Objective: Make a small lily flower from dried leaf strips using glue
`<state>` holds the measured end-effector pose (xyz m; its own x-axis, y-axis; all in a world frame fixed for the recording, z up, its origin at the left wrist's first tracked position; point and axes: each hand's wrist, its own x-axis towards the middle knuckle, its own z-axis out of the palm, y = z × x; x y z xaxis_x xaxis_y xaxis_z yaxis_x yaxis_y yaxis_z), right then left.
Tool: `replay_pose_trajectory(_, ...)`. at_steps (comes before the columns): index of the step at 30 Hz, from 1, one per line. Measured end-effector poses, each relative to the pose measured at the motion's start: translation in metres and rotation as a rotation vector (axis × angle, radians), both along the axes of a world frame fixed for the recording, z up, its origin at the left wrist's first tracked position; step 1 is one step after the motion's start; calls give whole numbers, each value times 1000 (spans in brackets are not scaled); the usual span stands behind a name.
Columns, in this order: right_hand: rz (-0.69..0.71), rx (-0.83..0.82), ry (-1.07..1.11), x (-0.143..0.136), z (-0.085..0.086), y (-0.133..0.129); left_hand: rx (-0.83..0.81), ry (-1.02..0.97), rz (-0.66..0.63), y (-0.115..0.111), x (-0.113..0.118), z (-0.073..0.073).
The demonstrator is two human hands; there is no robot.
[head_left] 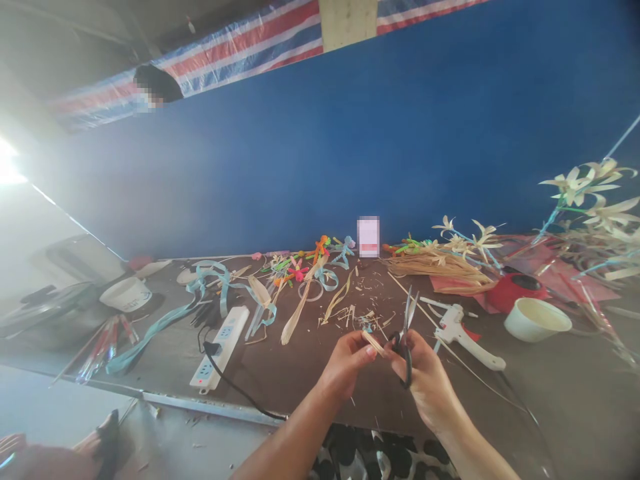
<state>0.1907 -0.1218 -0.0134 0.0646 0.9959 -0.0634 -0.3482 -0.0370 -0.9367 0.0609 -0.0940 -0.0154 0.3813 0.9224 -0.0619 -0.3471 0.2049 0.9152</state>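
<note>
Near the front of the brown table, my left hand (345, 363) pinches a small bundle of pale straw-like strips (373, 343). A bit of light blue shows at the bundle's far end. My right hand (425, 377) has its fingers round the black handles of a pair of scissors (409, 313), whose blades point up and away with a narrow gap between them. The right fingertips also reach the near end of the strips. Small cut scraps (363, 307) lie scattered on the table just beyond both hands.
A white glue gun (465, 337) and cream bowl (537, 320) lie at the right, beneath straw flowers (575, 187). Leftward are a power strip (220, 350) with its black cable, light blue ribbon (150, 337) and a white bowl (125, 295). A dried-leaf bundle (443, 272) lies behind.
</note>
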Motion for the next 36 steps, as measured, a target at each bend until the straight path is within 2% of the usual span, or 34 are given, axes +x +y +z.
replay_pose_trajectory(5,-100,64,-217,-1,-10,6,-152,43,68,-2,8,-7)
replay_pose_trajectory(9,-120,52,-235,2,-14,9,-247,14,111,-1,12,-12)
replay_pose_trajectory(12,-127,52,-240,9,-15,9,-249,1,166,2,11,-14)
replay_pose_trajectory(19,108,-154,-260,12,-28,-14,-241,-11,242,10,5,-10)
replay_pose_trajectory(23,163,-164,-275,7,-32,-23,-282,-22,243,12,6,-9)
replay_pose_trajectory(32,280,-146,-279,15,-36,-19,-316,-54,251,11,12,-10)
replay_pose_trajectory(36,243,-164,-265,14,-39,-20,-337,-49,258,11,12,-8)
